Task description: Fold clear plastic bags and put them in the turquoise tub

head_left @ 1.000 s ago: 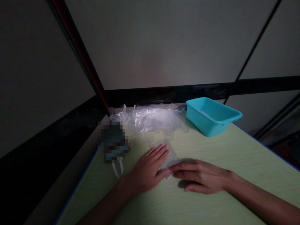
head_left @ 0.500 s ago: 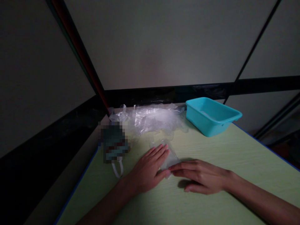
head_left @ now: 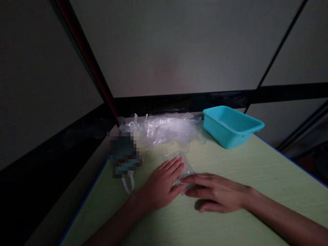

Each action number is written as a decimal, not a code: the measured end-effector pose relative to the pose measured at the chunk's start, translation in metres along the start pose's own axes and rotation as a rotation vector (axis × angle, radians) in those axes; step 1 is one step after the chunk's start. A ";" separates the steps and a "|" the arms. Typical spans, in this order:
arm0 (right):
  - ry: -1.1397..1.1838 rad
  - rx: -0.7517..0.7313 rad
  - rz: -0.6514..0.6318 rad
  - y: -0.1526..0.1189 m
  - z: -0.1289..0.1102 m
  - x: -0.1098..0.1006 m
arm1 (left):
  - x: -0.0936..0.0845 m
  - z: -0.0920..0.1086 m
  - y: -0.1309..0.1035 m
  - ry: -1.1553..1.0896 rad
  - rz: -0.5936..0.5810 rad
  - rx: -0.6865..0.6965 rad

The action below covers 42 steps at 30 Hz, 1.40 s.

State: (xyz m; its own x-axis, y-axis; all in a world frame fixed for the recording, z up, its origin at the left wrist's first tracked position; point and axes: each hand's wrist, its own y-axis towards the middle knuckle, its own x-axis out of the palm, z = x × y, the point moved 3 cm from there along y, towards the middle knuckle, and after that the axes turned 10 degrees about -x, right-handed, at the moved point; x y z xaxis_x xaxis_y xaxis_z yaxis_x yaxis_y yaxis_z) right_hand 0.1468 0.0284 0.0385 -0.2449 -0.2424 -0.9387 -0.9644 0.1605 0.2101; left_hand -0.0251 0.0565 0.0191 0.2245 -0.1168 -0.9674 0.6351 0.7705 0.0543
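Observation:
A small clear plastic bag point(head_left: 188, 169) lies flattened on the pale green table point(head_left: 230, 167). My left hand point(head_left: 164, 182) rests flat across its left part, fingers stretched out and hiding some of it. From the right, my right hand point(head_left: 215, 191) reaches over the bag's near right edge, its fingers extended and a little apart, the index fingertip close to my left thumb. Neither hand is closed around anything.
Crumpled clear plastic bags point(head_left: 169, 130) are heaped at the back of the table. A turquoise plastic basin point(head_left: 225, 136) stands at the back right. At the left lies a blurred-out dark green item point(head_left: 125, 153) with a white loop point(head_left: 128, 184). Panelled walls rise behind.
My right hand has slid slightly left, its fingers now further over the bag. My left hand has stayed in place on it.

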 end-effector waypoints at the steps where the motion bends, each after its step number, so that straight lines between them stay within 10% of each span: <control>1: -0.004 -0.001 -0.004 0.000 0.000 0.000 | 0.000 0.000 0.000 -0.006 0.001 -0.001; 27: -0.189 0.089 0.156 -0.026 0.017 -0.014 | -0.002 0.000 0.002 0.026 -0.064 -0.038; 42: -0.561 -0.075 0.065 -0.013 0.011 -0.010 | -0.012 0.004 -0.002 -0.027 0.176 0.028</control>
State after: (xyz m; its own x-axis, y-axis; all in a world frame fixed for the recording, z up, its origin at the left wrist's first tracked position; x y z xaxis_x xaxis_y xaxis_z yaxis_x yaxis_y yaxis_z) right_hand 0.1633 0.0391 0.0422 -0.2329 0.3145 -0.9202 -0.9587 0.0846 0.2715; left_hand -0.0256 0.0539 0.0313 0.3532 0.0012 -0.9355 0.6044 0.7630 0.2292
